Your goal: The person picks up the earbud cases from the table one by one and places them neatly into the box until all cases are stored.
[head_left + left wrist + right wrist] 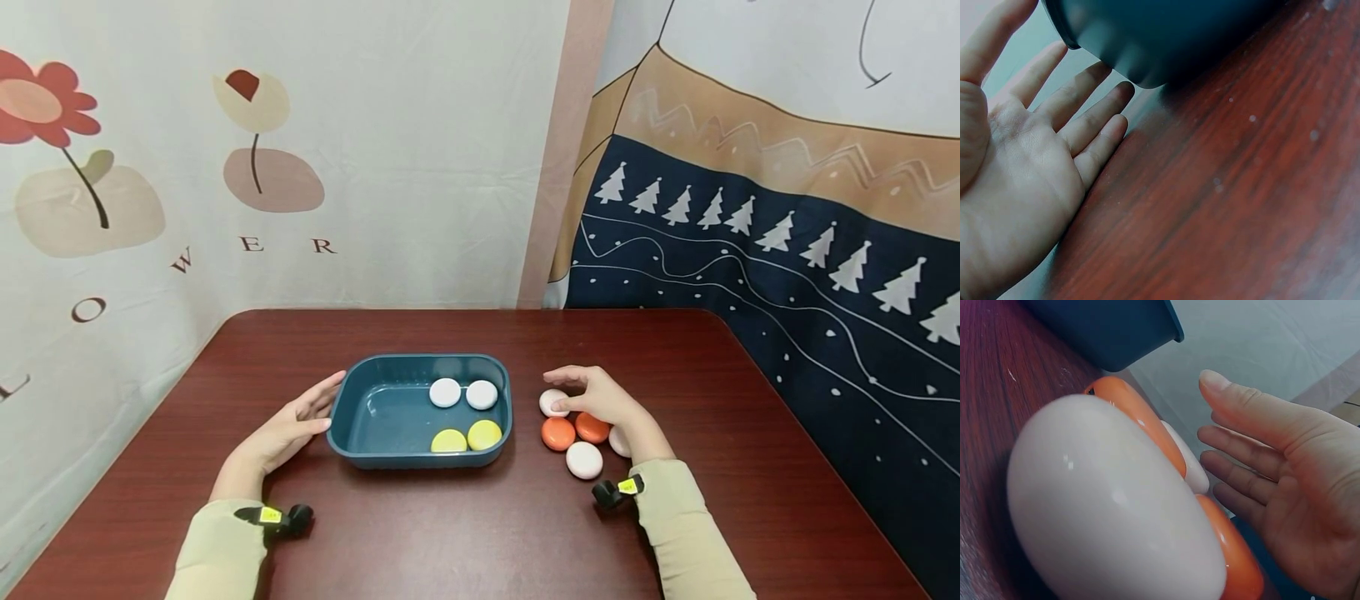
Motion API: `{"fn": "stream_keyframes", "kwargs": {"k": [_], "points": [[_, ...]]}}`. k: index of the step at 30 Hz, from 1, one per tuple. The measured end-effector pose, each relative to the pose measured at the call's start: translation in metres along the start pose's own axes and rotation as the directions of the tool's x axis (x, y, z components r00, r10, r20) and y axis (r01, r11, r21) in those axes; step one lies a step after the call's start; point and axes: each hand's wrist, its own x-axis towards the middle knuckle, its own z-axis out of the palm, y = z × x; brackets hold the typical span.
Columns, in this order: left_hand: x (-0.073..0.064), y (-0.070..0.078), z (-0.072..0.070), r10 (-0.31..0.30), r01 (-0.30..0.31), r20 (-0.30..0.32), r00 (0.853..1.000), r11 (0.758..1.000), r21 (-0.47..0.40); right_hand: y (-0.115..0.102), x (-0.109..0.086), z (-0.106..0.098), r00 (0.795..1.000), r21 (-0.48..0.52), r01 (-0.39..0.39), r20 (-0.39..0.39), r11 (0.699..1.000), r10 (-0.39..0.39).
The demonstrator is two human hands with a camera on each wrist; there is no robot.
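My left hand (283, 429) is at the left end of a blue-green tray (420, 461), its fingers extended and touching the rim. The left wrist view shows that palm bare. Inside the tray's right half lie two white discs (445, 392) and two yellow discs (484, 434), smooth and rounded. To the right of the tray, my right hand (603, 398) hovers over a white disc (551, 402), the thumb overlapping it in the head view. In the right wrist view, the loosely bent fingers (1235, 447) hold nothing; whether the thumb touches the disc cannot be told.
Beside the right hand sit two glossy orange discs (558, 433), a nearer white disc (584, 460) and another white disc (619, 442) partly hidden by the wrist. All rest on a dark red wooden table (420, 542). Printed cloths (420, 167) hang behind it.
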Motion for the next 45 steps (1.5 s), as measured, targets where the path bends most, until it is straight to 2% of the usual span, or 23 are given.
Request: {"fn": "stream_keyframes", "kwargs": {"k": [2, 7, 9, 14, 21, 28, 38, 45], "points": [[0.000, 0.000, 0.000, -0.001, 0.001, -0.002, 1.000, 1.000, -0.005, 0.003, 0.000, 0.000, 1.000, 0.000, -0.004, 0.004, 1.000, 0.004], [-0.001, 0.000, 0.001, 0.001, -0.001, 0.002, 1.000, 1.000, -0.018, 0.005, -0.001, 0.000, 0.996, 0.035, -0.086, 0.006, 0.996, 0.086], [0.000, 0.000, 0.000, 0.005, -0.005, 0.007, 1.000, 1.000, -0.021, 0.005, -0.002, 0.000, 0.996, 0.026, -0.086, 0.007, 0.996, 0.086], [0.000, 0.000, 0.000, 0.005, -0.005, 0.011, 1.000, 1.000, -0.023, 0.008, -0.002, 0.000, 0.999, -0.028, -0.028, 0.019, 0.999, 0.028], [0.000, -0.002, 0.000, -0.015, 0.015, -0.005, 1.000, 1.000, -0.017, 0.011, -0.001, 0.001, 1.000, -0.042, -0.020, 0.014, 0.999, 0.020], [0.000, -0.002, 0.000, -0.023, 0.023, -0.015, 1.000, 1.000, 0.000, 0.014, 0.000, 0.002, 0.999, -0.025, -0.049, 0.012, 0.998, 0.050], [0.001, -0.002, 0.000, -0.025, 0.025, -0.019, 1.000, 1.000, -0.010, 0.016, 0.002, 0.003, 0.998, -0.060, -0.061, -0.004, 0.996, 0.061], [0.001, -0.002, 0.000, -0.013, 0.012, -0.012, 1.000, 1.000, -0.010, 0.012, 0.002, 0.006, 0.994, -0.018, -0.106, -0.022, 0.994, 0.105]]}}
